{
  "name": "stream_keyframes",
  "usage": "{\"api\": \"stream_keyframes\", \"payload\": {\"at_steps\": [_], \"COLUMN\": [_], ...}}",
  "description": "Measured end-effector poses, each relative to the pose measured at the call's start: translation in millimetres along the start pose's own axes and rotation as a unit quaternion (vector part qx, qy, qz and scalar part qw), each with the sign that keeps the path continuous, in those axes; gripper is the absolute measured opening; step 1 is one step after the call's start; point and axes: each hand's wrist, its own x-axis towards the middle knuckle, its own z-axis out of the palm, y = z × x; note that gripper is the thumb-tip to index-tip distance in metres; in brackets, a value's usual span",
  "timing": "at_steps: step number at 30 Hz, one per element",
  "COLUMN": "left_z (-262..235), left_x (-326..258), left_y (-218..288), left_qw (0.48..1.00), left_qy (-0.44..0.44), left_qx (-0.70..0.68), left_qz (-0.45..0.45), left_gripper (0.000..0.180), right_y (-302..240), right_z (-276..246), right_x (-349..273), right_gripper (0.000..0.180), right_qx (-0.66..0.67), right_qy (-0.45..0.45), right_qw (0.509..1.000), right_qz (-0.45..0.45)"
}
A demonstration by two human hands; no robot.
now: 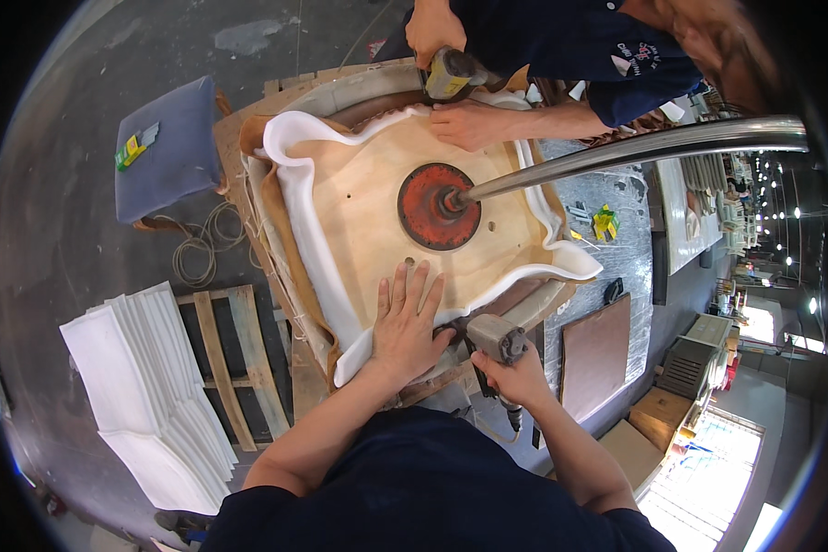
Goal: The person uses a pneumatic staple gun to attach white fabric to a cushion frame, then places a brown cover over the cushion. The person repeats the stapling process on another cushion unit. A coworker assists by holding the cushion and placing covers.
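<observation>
My left hand (403, 333) lies flat with fingers spread on the near edge of a plywood panel (359, 221), its thumb close to the staple gun's nose. My right hand (519, 375) is wrapped round the grip of a grey pneumatic staple gun (497, 337), which points at the panel's near edge. White padding (305, 241) with wavy, folded corners surrounds the panel, and brown cover material (283, 230) shows outside it. A round red plate (440, 207) on a shiny metal rod (635, 152) rests against the middle of the panel.
Across the panel, a co-worker's hand (469, 124) lies on its far edge; the other holds a yellow-and-black staple gun (449, 75). At left are a blue padded stool (167, 152), a coiled hose (198, 253), stacked white sheets (152, 396) and a wooden pallet (221, 368). A brown board (596, 357) lies right.
</observation>
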Motion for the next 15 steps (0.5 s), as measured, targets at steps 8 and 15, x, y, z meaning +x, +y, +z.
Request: {"api": "stream_keyframes", "payload": {"at_steps": [8,15], "left_z": [10,14], "left_x": [2,0], "left_y": [-3,-2], "left_qw": [1.000,0.999], "left_qy": [0.022,0.031], "left_qx": [-0.001,0.001], "left_qz": [-0.006,-0.014], "left_gripper": [0.084,0.083], "right_y": [5,-7], "right_z": [3,10], "right_x": [-11,-8], "right_gripper": [0.054,0.065], "right_qx": [0.013,0.000], "right_qy": [-0.007,-0.012], "right_qw": [1.000,1.000], "right_qz": [0.018,0.021]}}
